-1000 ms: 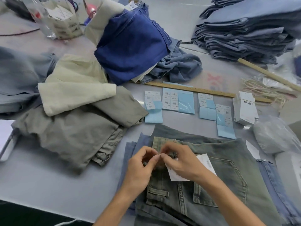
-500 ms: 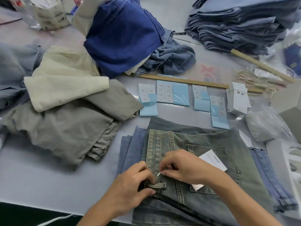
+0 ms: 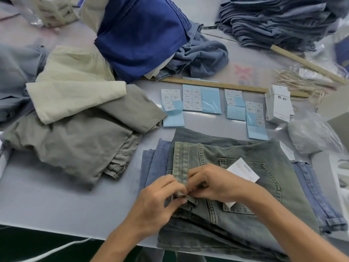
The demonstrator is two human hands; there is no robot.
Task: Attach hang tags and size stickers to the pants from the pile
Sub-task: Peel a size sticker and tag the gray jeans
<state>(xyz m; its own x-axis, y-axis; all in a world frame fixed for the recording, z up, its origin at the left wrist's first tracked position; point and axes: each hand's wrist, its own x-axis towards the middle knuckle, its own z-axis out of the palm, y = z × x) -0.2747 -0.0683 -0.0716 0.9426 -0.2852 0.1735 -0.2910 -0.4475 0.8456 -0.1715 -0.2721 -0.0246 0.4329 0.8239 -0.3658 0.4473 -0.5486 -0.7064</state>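
At the near table edge, my left hand (image 3: 158, 197) pinching the grey-green folded denim jeans' (image 3: 245, 210) belt loop (image 3: 186, 197), my right hand (image 3: 213, 183) pinching beside it, white paper hang tag (image 3: 243, 170) under my right wrist

Even, soft overhead light, faint shadows; wide-angle bending at the edges (corners slightly blurred).

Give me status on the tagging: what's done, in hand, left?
Done: cannot tell; no finished pair is marked. In hand: left hand and right hand pinch at the belt loop of the grey-green jeans, white hang tag under the right hand. Left: no size sticker shows on this pair; sticker sheets and piled pants wait.
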